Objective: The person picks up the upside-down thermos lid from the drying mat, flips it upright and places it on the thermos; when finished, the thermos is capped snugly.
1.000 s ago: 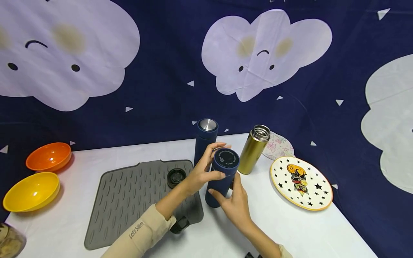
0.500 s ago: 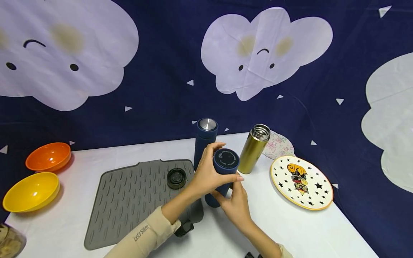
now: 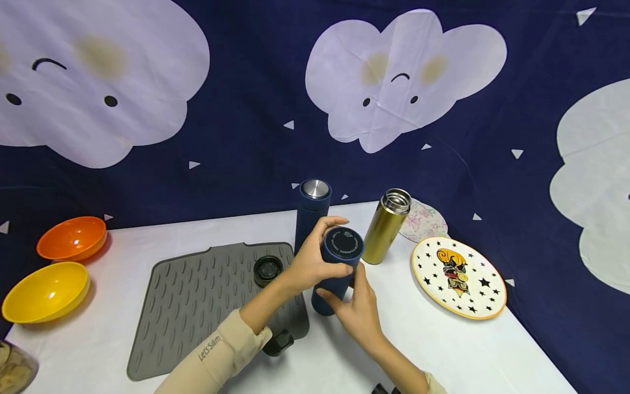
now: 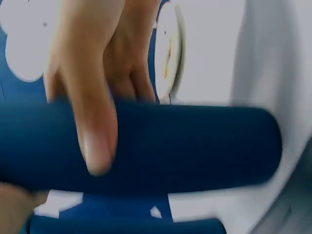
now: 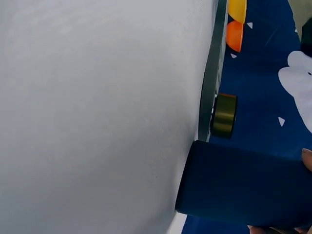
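A dark blue thermos flask [image 3: 331, 298] stands upright on the white table, its lid [image 3: 343, 242] topped by a black disc with pale print. My left hand [image 3: 312, 262] grips the lid from the left, thumb across its near side. Lower down, my right hand [image 3: 360, 312] holds the flask's body; its thumb crosses the blue wall [image 4: 195, 146] in the left wrist view. Behind stands a taller blue flask [image 3: 310, 219] with a silver-topped lid. A gold flask [image 3: 386, 230] without a lid is to the right. Some right fingers are hidden behind the body.
Left of the flasks lies a grey drying mat [image 3: 197, 306] with a round black lid [image 3: 268, 269] on it. An orange bowl [image 3: 72, 239], a yellow bowl [image 3: 46, 293] and a jar [image 3: 16, 366] line the left side. A patterned plate [image 3: 459, 278] lies at right, near a floral mat [image 3: 424, 220].
My left thumb has swung right, then back left, across the lid. The print on the lid's top has turned clockwise. My right hand keeps its hold on the body.
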Demonstrator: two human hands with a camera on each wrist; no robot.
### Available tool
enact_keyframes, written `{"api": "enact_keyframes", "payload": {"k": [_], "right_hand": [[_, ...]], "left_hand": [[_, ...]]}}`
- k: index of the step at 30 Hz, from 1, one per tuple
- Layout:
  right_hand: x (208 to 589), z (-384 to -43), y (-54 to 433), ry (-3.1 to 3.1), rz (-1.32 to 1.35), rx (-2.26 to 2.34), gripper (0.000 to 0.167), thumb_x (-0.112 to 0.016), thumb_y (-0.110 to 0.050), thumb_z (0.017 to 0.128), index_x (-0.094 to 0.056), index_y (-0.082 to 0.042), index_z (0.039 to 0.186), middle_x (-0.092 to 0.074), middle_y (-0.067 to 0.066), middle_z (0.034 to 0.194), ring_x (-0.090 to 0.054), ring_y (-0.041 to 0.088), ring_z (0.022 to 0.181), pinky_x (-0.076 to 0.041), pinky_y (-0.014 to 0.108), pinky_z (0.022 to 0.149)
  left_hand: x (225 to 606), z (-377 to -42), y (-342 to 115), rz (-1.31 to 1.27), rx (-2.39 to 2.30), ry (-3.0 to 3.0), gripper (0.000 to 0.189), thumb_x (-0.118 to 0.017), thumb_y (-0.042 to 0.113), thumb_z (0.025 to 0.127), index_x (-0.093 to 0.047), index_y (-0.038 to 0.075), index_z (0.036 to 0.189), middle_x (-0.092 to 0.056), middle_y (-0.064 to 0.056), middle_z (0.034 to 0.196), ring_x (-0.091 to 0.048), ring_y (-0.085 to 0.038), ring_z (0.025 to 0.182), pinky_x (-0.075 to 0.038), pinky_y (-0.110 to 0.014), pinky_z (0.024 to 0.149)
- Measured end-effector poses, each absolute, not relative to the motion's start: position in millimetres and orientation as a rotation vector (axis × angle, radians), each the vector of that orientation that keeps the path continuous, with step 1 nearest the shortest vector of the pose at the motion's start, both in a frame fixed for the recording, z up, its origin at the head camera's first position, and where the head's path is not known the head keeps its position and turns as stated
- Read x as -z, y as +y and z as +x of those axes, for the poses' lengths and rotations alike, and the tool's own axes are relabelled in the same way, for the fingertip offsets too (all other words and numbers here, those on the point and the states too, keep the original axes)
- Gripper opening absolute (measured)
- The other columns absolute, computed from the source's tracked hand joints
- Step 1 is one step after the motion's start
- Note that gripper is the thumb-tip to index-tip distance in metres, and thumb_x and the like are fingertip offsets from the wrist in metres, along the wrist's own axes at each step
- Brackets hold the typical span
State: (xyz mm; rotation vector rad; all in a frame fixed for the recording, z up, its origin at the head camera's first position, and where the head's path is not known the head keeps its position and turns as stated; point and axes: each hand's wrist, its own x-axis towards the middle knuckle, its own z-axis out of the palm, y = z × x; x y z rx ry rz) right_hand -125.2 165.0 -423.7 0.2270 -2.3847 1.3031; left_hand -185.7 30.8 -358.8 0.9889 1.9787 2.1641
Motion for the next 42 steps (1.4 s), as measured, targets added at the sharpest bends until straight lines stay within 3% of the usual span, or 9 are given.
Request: {"api": "enact_keyframes", "payload": {"k": [2,4,8,15,21,28,34,37,42], "right_hand": [[423.1,-125.6,164.9,-2.390,0.228,-1.321,0.080,-0.087,-0.013,0.074,-0.042,-0.010,0.140,-0.062,0.010,0.129,-0.065,0.026,0.111,-0.054,0.046,0.091],[422.9,-125.3,165.0,-2.396,0.227,-1.309,0.078,-0.086,-0.010,0.074,-0.043,-0.008,0.139,-0.063,0.011,0.127,-0.065,0.027,0.112,-0.054,0.047,0.092],[422.2,-125.5,164.6,-2.396,0.227,-1.291,0.074,-0.086,-0.009,0.074,-0.045,-0.007,0.136,-0.065,0.012,0.123,-0.066,0.027,0.109,-0.055,0.047,0.091],[420.9,-124.9,164.2,-2.389,0.289,-1.303,0.078,-0.088,-0.014,0.073,-0.043,-0.012,0.137,-0.063,0.008,0.127,-0.065,0.025,0.111,-0.054,0.046,0.093],[420.8,-123.3,168.2,-2.344,0.452,-1.273,0.088,-0.091,-0.008,0.066,-0.042,-0.007,0.140,-0.067,0.009,0.123,-0.066,0.026,0.112,-0.055,0.043,0.094],[424.6,-120.8,170.5,-2.291,0.592,-1.092,0.081,-0.093,-0.011,0.063,-0.050,-0.001,0.130,-0.068,0.015,0.120,-0.067,0.030,0.110,-0.057,0.043,0.088],[421.9,-123.5,174.0,-2.380,0.587,-1.228,0.076,-0.091,-0.013,0.067,-0.051,-0.011,0.131,-0.068,0.005,0.122,-0.066,0.022,0.112,-0.055,0.040,0.092],[420.3,-129.0,176.3,-2.403,0.533,-1.360,0.077,-0.089,-0.009,0.070,-0.047,-0.012,0.135,-0.067,0.006,0.123,-0.066,0.023,0.111,-0.055,0.039,0.093],[413.4,-148.1,181.4,-2.379,0.342,-1.420,0.080,-0.088,-0.006,0.071,-0.043,-0.007,0.138,-0.067,0.018,0.122,-0.068,0.033,0.107,-0.055,0.048,0.093]], "left_hand": [[358.1,-186.3,29.1,1.003,-2.178,1.860,0.081,-0.072,0.004,0.074,-0.033,0.004,0.145,-0.051,-0.023,0.137,-0.055,-0.031,0.121,-0.045,-0.041,0.105],[357.7,-184.4,30.7,0.962,-2.138,2.004,0.084,-0.080,0.014,0.074,-0.034,0.009,0.144,-0.050,-0.016,0.139,-0.054,-0.027,0.122,-0.043,-0.040,0.105],[357.0,-181.7,37.5,0.823,-2.047,2.366,0.081,-0.090,0.023,0.067,-0.045,0.013,0.133,-0.058,-0.005,0.124,-0.060,-0.017,0.109,-0.049,-0.036,0.095],[354.8,-201.1,25.1,1.114,-2.058,1.828,0.059,-0.077,-0.003,0.065,-0.054,-0.003,0.120,-0.065,-0.009,0.108,-0.063,-0.018,0.099,-0.050,-0.034,0.096],[350.2,-213.8,15.3,1.346,-1.818,1.440,0.062,-0.070,-0.003,0.057,-0.052,-0.015,0.114,-0.066,-0.002,0.104,-0.063,-0.019,0.099,-0.049,-0.033,0.096],[346.2,-216.2,10.6,1.403,-1.625,1.306,0.065,-0.071,0.000,0.052,-0.050,-0.019,0.112,-0.064,0.003,0.104,-0.059,-0.016,0.099,-0.048,-0.031,0.097],[349.3,-210.4,4.8,1.347,-1.690,1.415,0.066,-0.078,-0.001,0.062,-0.052,-0.012,0.121,-0.064,-0.007,0.115,-0.059,-0.021,0.109,-0.044,-0.040,0.106],[356.1,-201.3,-1.7,1.188,-1.796,1.653,0.070,-0.083,0.005,0.072,-0.051,0.000,0.135,-0.061,-0.010,0.129,-0.057,-0.022,0.122,-0.039,-0.046,0.112],[373.5,-186.5,-25.0,0.947,-1.937,2.023,0.076,-0.083,0.010,0.080,-0.046,0.010,0.146,-0.051,-0.008,0.148,-0.045,-0.023,0.140,-0.034,-0.036,0.117]]}}
